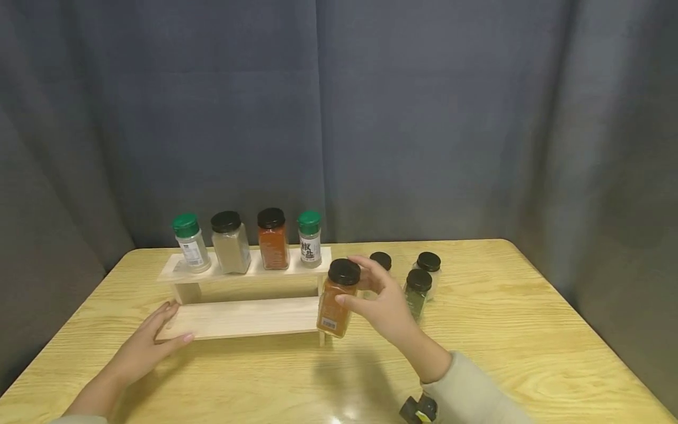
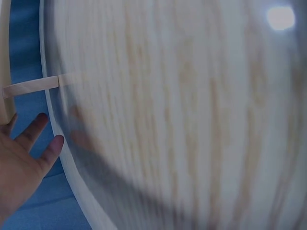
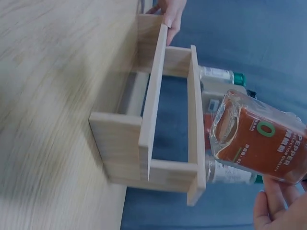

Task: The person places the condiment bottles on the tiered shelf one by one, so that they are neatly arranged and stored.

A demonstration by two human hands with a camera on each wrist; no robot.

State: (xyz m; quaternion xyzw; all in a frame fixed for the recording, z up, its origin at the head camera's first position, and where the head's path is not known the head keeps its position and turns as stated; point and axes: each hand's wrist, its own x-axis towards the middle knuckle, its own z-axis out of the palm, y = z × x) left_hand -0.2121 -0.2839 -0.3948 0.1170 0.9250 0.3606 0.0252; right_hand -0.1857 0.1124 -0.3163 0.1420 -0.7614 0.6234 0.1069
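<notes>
My right hand (image 1: 384,300) pinches a square glass spice jar (image 1: 335,309) with a black lid and orange-red powder. The jar is tilted, in front of the right end of a two-tier wooden spice rack (image 1: 249,318). Its label reads "PEPPER" in the right wrist view, where the jar (image 3: 268,139) shows its base. My left hand (image 1: 140,347) holds the left end of the rack's lower shelf, thumb at the front edge and fingers toward the back. On the upper shelf stand two green-lidded shakers (image 1: 193,250) (image 1: 309,244) and two black-lidded jars (image 1: 231,247) (image 1: 273,244).
Behind my right hand, a dark green spice jar (image 1: 415,297) and other black-lidded jars (image 1: 429,265) stand on the wooden table (image 1: 503,330). A small black object (image 1: 418,409) is at my right sleeve. Dark curtains (image 1: 424,147) hang behind the table.
</notes>
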